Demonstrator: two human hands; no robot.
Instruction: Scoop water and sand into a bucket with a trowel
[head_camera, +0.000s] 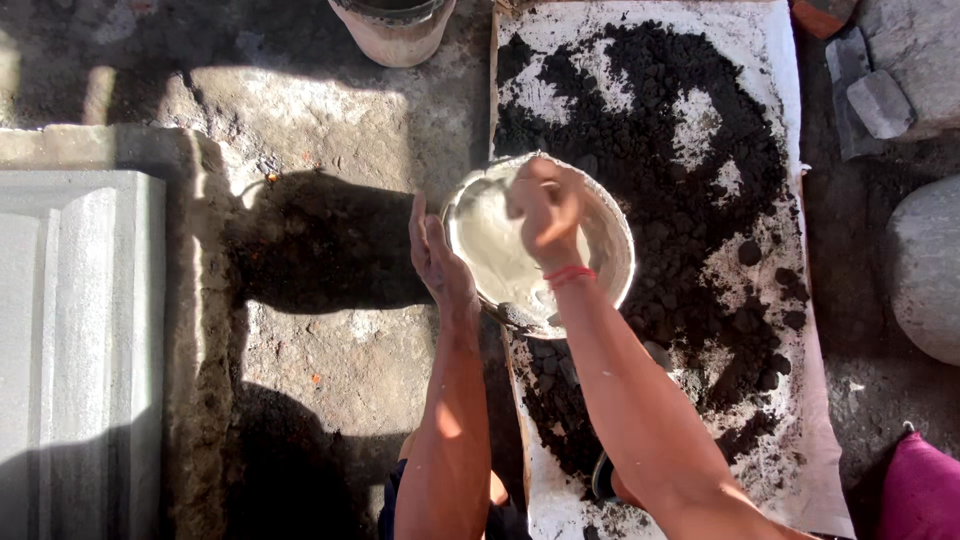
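Bowl: pale, round, at the left edge of a white sheet | Right hand: inside the bowl, fingers curled, grip unclear | Left hand: flat, fingers together, beside the rim | Dark soil: spread on the sheet, bowl holds none visible.

Pale grey-white bowl over black soil on a white sheet; red thread band at the wrist; magenta cloth; grey moulded slab
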